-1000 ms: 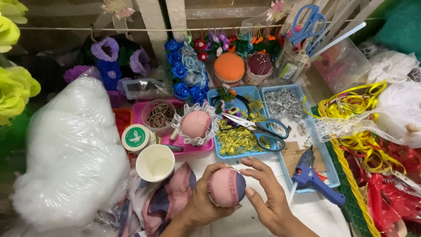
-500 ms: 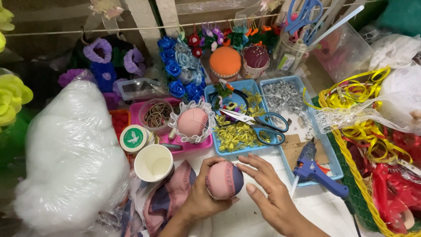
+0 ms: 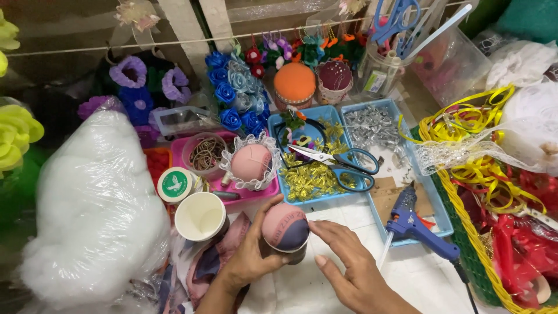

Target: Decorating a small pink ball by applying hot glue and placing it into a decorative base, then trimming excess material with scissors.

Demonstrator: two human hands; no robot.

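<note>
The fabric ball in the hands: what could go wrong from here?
1. The fabric ball sits on a small cup under the left hand; pressure from the right hand might tip it.
2. The glue gun lies close by the right hand, so the hand may bump it.

A: The small cup (image 3: 289, 254) under the fabric ball (image 3: 285, 227) is mostly hidden by the left hand (image 3: 251, 256).

B: Yes. And the right hand (image 3: 354, 270) is cut off at the bottom edge.
</note>
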